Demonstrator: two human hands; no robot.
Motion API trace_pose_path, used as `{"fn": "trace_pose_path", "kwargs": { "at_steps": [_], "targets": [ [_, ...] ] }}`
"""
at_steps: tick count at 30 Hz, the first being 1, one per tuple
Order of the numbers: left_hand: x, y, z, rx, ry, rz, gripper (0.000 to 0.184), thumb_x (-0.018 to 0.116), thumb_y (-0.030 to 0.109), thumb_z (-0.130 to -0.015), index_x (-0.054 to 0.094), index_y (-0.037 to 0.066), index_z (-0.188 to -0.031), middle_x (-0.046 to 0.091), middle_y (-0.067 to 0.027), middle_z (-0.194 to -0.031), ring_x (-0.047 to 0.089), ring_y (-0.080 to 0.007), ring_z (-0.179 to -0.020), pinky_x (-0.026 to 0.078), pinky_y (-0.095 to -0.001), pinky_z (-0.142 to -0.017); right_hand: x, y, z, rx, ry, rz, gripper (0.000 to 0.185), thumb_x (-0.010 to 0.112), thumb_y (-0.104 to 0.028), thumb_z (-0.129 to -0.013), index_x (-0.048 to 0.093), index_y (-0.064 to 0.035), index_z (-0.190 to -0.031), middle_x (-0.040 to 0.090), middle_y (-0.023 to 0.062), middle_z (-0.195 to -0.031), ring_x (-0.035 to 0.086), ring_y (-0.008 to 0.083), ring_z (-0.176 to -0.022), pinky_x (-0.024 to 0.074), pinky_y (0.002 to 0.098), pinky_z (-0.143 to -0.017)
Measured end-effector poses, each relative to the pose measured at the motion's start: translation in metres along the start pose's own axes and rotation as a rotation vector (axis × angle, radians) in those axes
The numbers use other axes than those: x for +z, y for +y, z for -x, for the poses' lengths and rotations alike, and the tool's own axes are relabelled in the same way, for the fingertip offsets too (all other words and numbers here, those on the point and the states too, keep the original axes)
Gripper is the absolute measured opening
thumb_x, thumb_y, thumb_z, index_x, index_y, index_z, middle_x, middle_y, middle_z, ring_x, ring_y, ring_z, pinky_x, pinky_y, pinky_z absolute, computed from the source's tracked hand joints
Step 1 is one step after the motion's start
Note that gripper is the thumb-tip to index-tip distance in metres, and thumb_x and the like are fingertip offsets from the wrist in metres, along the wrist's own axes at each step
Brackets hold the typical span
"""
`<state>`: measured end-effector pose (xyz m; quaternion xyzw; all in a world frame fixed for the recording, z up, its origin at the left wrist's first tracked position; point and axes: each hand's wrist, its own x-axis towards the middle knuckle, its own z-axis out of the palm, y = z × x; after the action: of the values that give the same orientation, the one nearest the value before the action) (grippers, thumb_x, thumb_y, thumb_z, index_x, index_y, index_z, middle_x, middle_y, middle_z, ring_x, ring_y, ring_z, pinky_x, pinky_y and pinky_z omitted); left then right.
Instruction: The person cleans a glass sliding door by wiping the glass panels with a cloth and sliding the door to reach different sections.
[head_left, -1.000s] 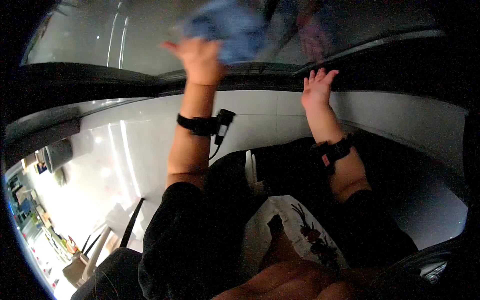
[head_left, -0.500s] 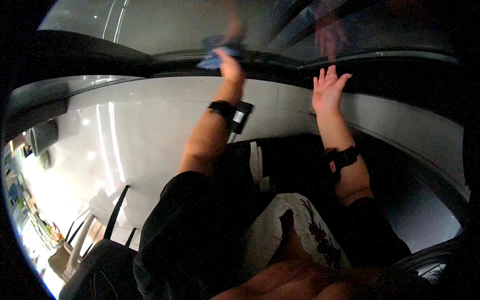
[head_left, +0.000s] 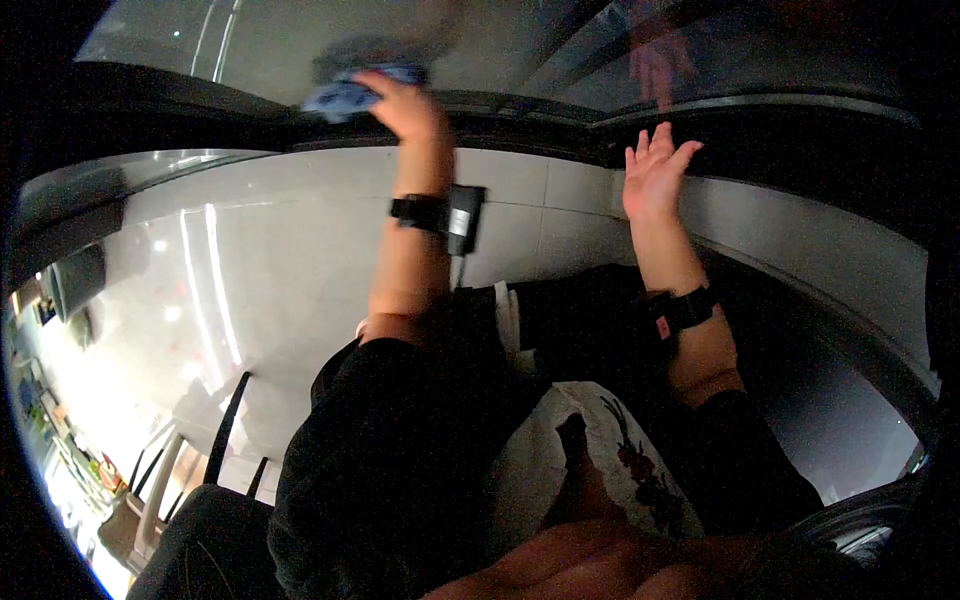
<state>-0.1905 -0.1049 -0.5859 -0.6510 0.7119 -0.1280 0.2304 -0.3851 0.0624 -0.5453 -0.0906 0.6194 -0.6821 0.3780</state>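
My left hand (head_left: pixel 405 108) is closed on a crumpled blue cloth (head_left: pixel 350 95), beside the lower edge of a dark glossy panel (head_left: pixel 480 55). The cloth shows mostly to the left of the fingers, and its reflection appears above it. To the right, my right hand (head_left: pixel 653 180) is held up with its fingers spread and nothing in it. Its fingertips are near the panel's black lower trim; whether they touch it I cannot tell. Black straps with small devices are on both forearms.
Pale glossy floor tiles (head_left: pixel 300 230) lie below the panel. A chair (head_left: pixel 155 500) with a light frame stands at the lower left. Farther left are a grey container (head_left: pixel 78 282) and brightly lit clutter. A dark curved edge (head_left: pixel 830 320) runs along the right.
My left hand first came down and right from the upper panel with the cloth, then moved left along the lower edge. My right hand stays spread, slightly right of its earliest position.
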Motion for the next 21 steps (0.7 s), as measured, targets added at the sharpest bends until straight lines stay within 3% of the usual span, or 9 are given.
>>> {"fn": "trace_pose_path", "kwargs": {
  "at_steps": [1,2,4,6,8,13,14,16,21],
  "targets": [
    [0.054,0.003,-0.035,-0.24,0.19,-0.124,0.046,0.04,0.013,-0.091,0.032,-0.001,-0.134,0.032,-0.0216,-0.137,0.031,-0.0336,-0.127,0.026,-0.0505,-0.103,0.0,-0.002,0.0,-0.005,-0.005,0.005,0.091,0.011,-0.073,-0.08,0.002,-0.0051,-0.142,-0.005,0.0097,-0.149,0.0,0.025,-0.137,0.0004,0.0389,-0.109],
    [0.045,-0.019,-0.041,-0.292,0.06,-0.037,0.045,0.034,0.009,-0.093,0.026,0.002,-0.137,0.033,-0.0186,-0.138,0.035,-0.0284,-0.126,0.025,-0.048,-0.104,0.0,-0.002,0.001,-0.007,-0.01,0.009,0.092,0.011,-0.073,-0.08,0.002,-0.0051,-0.142,-0.004,0.0097,-0.149,0.0,0.0249,-0.137,0.0006,0.0389,-0.109],
    [0.075,-0.046,-0.063,-0.574,0.021,1.147,0.054,0.032,0.034,-0.094,0.024,0.003,-0.138,0.036,-0.0124,-0.138,0.038,-0.0275,-0.124,0.022,-0.0436,-0.107,-0.004,-0.002,0.003,-0.004,-0.008,0.009,0.092,0.012,-0.073,-0.08,0.002,-0.0056,-0.142,-0.003,0.0097,-0.149,0.001,0.0248,-0.137,0.0005,0.0395,-0.109],
    [0.066,-0.069,-0.057,-0.651,-0.078,2.535,0.069,0.029,0.053,-0.09,0.027,0.003,-0.137,0.036,-0.0107,-0.138,0.037,-0.0304,-0.124,0.02,-0.0429,-0.108,-0.011,0.0,0.001,-0.003,-0.005,-0.002,0.093,0.015,-0.074,-0.079,0.003,-0.0066,-0.142,0.0,0.0095,-0.149,0.001,0.025,-0.137,0.0,0.0406,-0.109],
    [0.104,-0.075,-0.072,-0.531,-0.166,2.911,0.082,0.026,0.067,-0.084,0.028,0.003,-0.136,0.035,-0.0103,-0.139,0.036,-0.0323,-0.124,0.018,-0.0438,-0.108,-0.015,-0.004,0.004,0.001,-0.016,0.009,0.094,0.014,-0.075,-0.079,0.003,-0.0055,-0.142,0.0,0.01,-0.149,0.001,0.0253,-0.137,-0.0002,0.0408,-0.109],
    [0.096,-0.04,-0.054,-0.773,-0.201,2.607,0.09,0.022,0.071,-0.082,0.027,-0.002,-0.135,0.032,-0.0152,-0.14,0.032,-0.0326,-0.127,0.02,-0.0406,-0.107,-0.012,-0.027,0.015,0.002,-0.007,0.06,0.096,0.013,-0.075,-0.078,0.004,-0.0034,-0.141,0.0,0.0105,-0.149,0.0,0.026,-0.137,-0.0011,0.0413,-0.109],
    [0.114,-0.021,-0.063,-0.8,-0.286,2.649,0.091,0.022,0.071,-0.082,0.026,-0.003,-0.135,0.031,-0.015,-0.14,0.031,-0.0324,-0.127,0.02,-0.0406,-0.107,-0.015,-0.026,0.013,0.007,-0.009,0.054,0.096,0.014,-0.075,-0.078,0.004,-0.0035,-0.141,0.0,0.0106,-0.149,0.0,0.0261,-0.137,-0.0011,0.0413,-0.109],
    [0.143,0.011,-0.062,-0.774,-0.428,2.732,0.093,0.022,0.072,-0.081,0.024,-0.003,-0.136,0.03,-0.0147,-0.141,0.03,-0.0324,-0.128,0.019,-0.0417,-0.107,-0.02,-0.023,0.009,0.012,-0.013,0.039,0.096,0.014,-0.075,-0.078,0.004,-0.0037,-0.141,0.0,0.0107,-0.149,0.0,0.0261,-0.137,-0.001,0.0415,-0.109],
    [0.112,0.099,-0.01,-0.551,-0.76,2.857,0.1,0.022,0.077,-0.076,0.018,0.0,-0.139,0.026,-0.0138,-0.143,0.024,-0.0326,-0.131,0.016,-0.0458,-0.107,-0.012,-0.026,0.014,0.017,-0.023,0.019,0.09,0.01,-0.071,-0.082,0.006,-0.0031,-0.141,-0.002,0.0107,-0.149,0.003,0.0257,-0.137,0.0014,0.039,-0.11]
  ]
}}
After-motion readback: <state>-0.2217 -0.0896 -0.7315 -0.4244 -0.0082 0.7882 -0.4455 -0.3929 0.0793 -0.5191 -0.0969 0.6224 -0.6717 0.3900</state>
